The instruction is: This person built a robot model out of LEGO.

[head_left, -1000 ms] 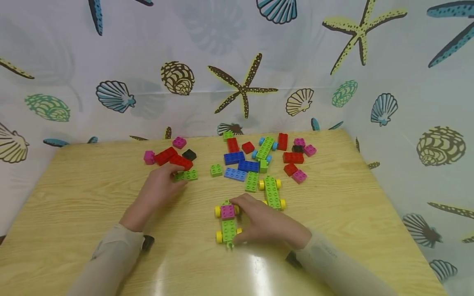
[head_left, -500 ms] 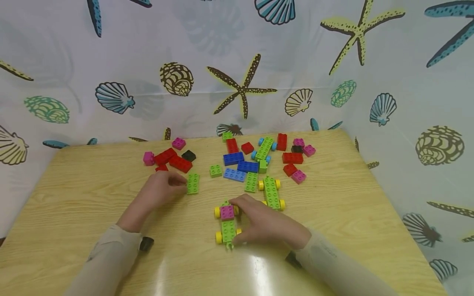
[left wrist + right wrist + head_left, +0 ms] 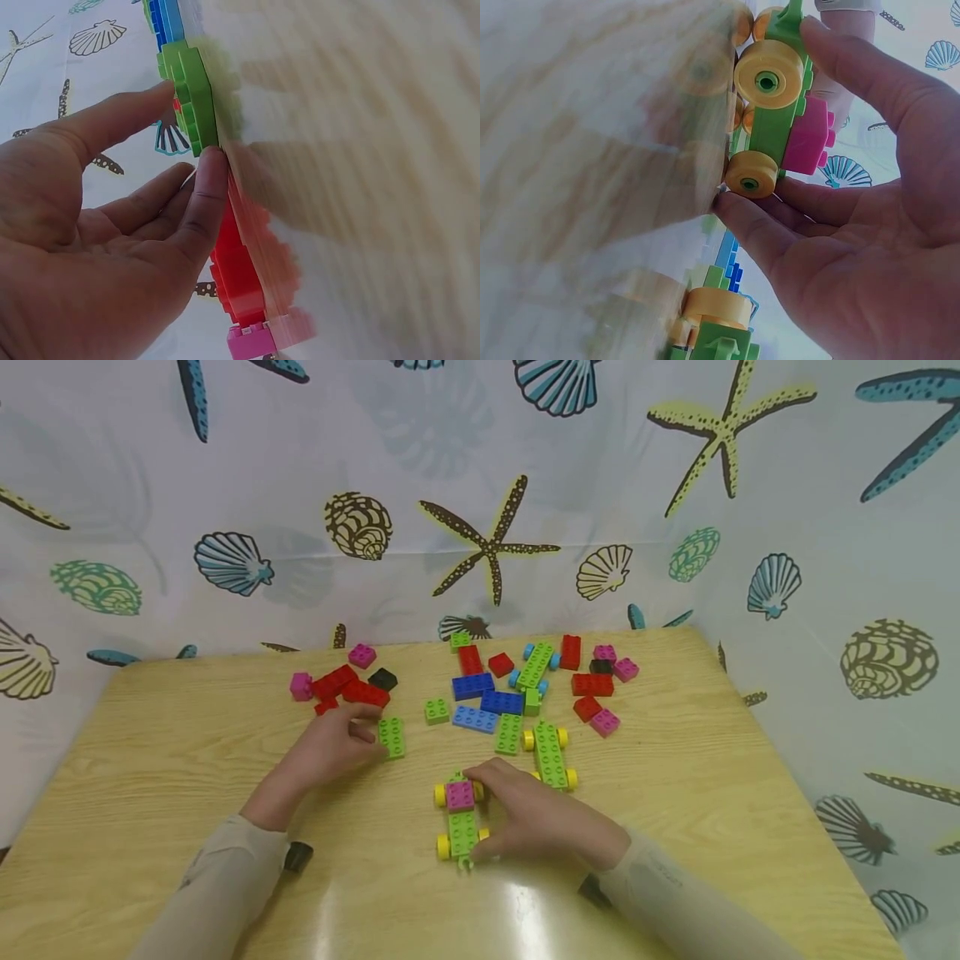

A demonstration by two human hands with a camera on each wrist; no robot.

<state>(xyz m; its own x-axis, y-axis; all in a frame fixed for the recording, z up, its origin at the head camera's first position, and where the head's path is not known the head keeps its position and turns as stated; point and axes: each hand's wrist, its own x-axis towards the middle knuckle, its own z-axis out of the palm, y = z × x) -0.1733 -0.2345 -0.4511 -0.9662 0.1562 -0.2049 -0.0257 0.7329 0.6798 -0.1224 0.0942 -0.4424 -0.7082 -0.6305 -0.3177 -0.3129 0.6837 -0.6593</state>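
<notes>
Wheeled car point(image 3: 462, 833): my right hand point(image 3: 536, 818) grips it, likely for steadiness; left hand point(image 3: 333, 745) is at the green brick point(image 3: 392, 737), pinch unclear.

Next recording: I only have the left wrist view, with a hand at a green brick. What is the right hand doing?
Observer: The head view shows the right hand spanning a yellow-wheeled green car, thumb toward its near end, fingers toward its far end.
Reviewer: Is anything mounted on that?
Observer: Yes, a pink brick sits on top, toward the far end.
Reviewer: And is there another one with yellow wheels?
Observer: Yes, a second yellow-wheeled base stands just beyond the right hand, which hides a little of it in the head view.
</notes>
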